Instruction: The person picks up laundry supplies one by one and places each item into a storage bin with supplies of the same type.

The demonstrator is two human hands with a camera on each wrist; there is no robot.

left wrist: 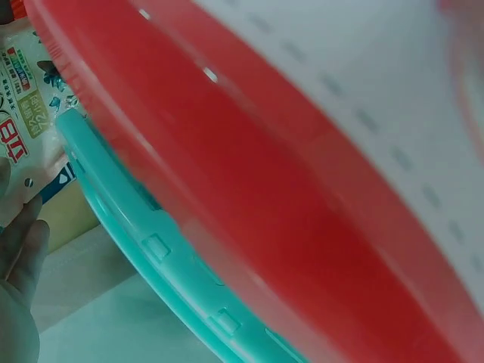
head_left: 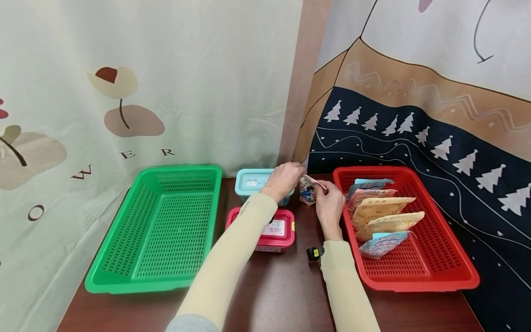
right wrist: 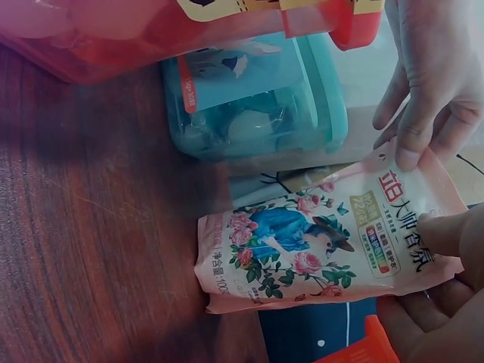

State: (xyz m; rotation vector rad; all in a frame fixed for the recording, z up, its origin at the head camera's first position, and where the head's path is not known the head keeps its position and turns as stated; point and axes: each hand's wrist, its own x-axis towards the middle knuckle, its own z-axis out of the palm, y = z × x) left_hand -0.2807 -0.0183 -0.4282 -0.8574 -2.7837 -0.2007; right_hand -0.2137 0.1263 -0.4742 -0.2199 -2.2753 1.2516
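Both hands hold a pink floral pouch (right wrist: 302,249) by its top edge, and its base meets the brown tabletop. My left hand (head_left: 285,179) pinches one top corner; in the right wrist view its thumb and fingers (right wrist: 412,140) close on that corner. The right hand (head_left: 330,203) grips the other side of the pouch's top, thumb on the printed face. Left of the pouch stand a teal-lidded tub (head_left: 253,180) and, nearer, a red-lidded tub (head_left: 275,229). In the left wrist view the red lid hides most of the scene, and only some fingers show beside the pouch (left wrist: 30,113).
A green basket (head_left: 178,221) stands on the left. The red basket (head_left: 419,258) on the right holds several upright pouches (head_left: 383,210) along its left side. Printed curtains (head_left: 232,92) hang behind the table (head_left: 282,295).
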